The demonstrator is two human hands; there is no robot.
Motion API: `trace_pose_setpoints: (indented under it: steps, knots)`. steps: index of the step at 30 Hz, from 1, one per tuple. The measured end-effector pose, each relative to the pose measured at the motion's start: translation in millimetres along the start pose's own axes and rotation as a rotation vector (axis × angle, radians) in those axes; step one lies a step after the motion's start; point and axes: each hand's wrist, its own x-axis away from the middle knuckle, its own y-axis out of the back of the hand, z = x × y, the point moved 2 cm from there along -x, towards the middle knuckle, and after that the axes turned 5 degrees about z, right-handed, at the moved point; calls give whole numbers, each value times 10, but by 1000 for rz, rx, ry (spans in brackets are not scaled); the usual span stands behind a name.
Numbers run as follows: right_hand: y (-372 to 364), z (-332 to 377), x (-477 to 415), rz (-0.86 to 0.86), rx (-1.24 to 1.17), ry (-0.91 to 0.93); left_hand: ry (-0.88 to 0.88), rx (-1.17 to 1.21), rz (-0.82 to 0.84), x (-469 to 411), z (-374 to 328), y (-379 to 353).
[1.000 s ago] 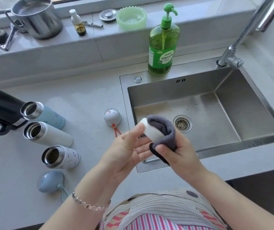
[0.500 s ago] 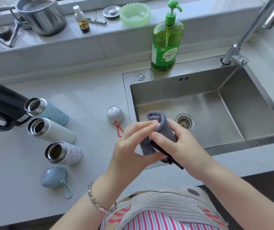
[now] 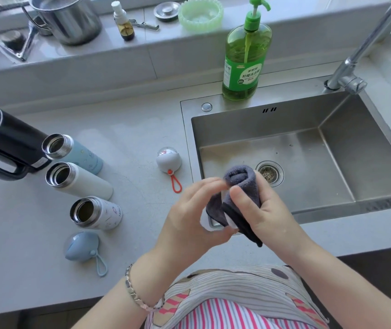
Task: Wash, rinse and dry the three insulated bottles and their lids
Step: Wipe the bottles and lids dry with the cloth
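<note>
Your right hand [image 3: 266, 211] clamps the dark grey fleecy cloth [image 3: 243, 180] round the small white rounded lid [image 3: 230, 224], which sits between its fingers and the pinching fingertips of your left hand [image 3: 187, 219].

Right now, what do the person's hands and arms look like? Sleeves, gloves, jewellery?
The left hand and the right hand are both bare, with no gloves and no rings visible. The forearms are uncovered, with no sleeves in view. The only item worn is a silver-coloured metal link bracelet on the left wrist, part of which looks beaded. The right wrist carries nothing.
</note>
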Motion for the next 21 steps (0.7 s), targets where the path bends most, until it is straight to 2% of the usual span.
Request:
trace_pose_setpoints:
  steps: [2, 5, 11, 15, 21]
  knots:
    - [19, 5, 2, -13, -22, -5, -2, 27, 15, 31, 18, -22]
    - [36, -41, 18, -30, -54, -25, 130, 214, 27, 26, -32, -11]
    - [-2, -70, 30, -24, -54, -5, 82, 120, 31, -11, -55, 34]
    - [-18, -97, 18, -43, -96, -82, 8, 49, 23, 28, -33, 25]
    - [-26, -122, 56, -51, -20, -45, 165, 138, 39, 63, -106, 4]
